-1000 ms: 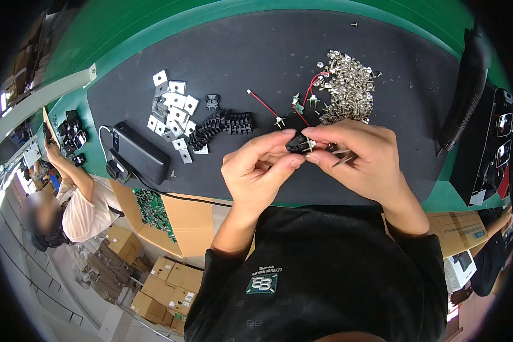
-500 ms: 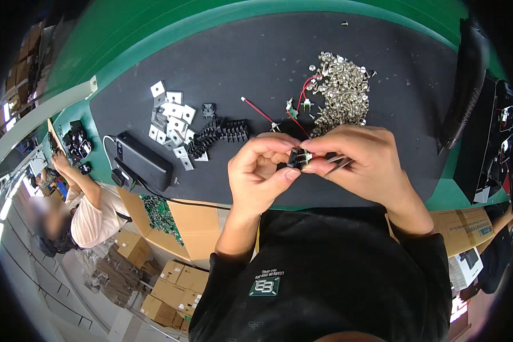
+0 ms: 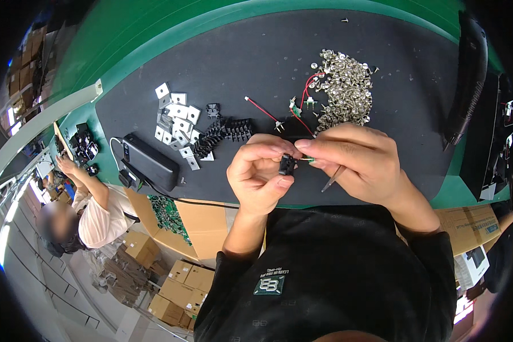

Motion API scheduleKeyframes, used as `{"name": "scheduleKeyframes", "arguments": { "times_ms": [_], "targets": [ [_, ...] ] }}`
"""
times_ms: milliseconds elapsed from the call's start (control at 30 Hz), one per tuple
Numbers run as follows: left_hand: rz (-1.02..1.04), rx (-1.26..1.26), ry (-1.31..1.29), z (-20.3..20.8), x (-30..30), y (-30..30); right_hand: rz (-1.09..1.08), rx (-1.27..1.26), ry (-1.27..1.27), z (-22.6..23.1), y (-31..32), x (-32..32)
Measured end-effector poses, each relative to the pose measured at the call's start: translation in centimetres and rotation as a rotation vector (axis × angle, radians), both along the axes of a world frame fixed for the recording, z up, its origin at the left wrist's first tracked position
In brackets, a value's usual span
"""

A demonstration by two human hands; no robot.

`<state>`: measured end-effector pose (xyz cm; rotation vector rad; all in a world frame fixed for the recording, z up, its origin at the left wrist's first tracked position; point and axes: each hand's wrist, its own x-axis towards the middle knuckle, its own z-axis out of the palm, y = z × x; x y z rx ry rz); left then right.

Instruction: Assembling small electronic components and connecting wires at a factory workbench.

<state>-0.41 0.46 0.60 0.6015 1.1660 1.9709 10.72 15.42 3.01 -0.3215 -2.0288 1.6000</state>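
My left hand [image 3: 252,178] pinches a small black plastic housing [image 3: 286,165] between thumb and fingers. Close beside it, the fingertips of my right hand [image 3: 362,162] grip a small green circuit board [image 3: 309,159] with thin wires; the fingers partly hide it. Tweezers [image 3: 332,180] also rest in my right hand, their tips pointing down and left. Beyond my hands lie a red-wired connector piece [image 3: 263,112] and another small green board [image 3: 295,108]. A row of black plastic parts [image 3: 233,130] lies left of them, near square metal plates [image 3: 179,112].
A heap of silver screws [image 3: 346,85] covers the mat [image 3: 228,68] beyond my right hand. A black power bank [image 3: 150,162] with a cable sits at the left. An open cardboard box [image 3: 202,228] holds green boards. Another person [image 3: 97,219] works at far left.
The black housing has tipped and moved slightly apart from the piece in my right fingers. The tweezers have swung to point more downward. The whole view has shifted slightly.
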Motion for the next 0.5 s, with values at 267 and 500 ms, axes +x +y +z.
{"name": "scheduleKeyframes", "arguments": {
  "times_ms": [267,500],
  "targets": [
    [0.004,0.049,0.006,-0.6,-0.1,-0.1,-0.001,-0.396,-0.14,0.6,-0.1,0.8],
    [-0.025,0.039,0.09,-1.0,0.0,0.0,0.072,-0.504,-0.244,0.9,0.5,1.0]
  ]
}}
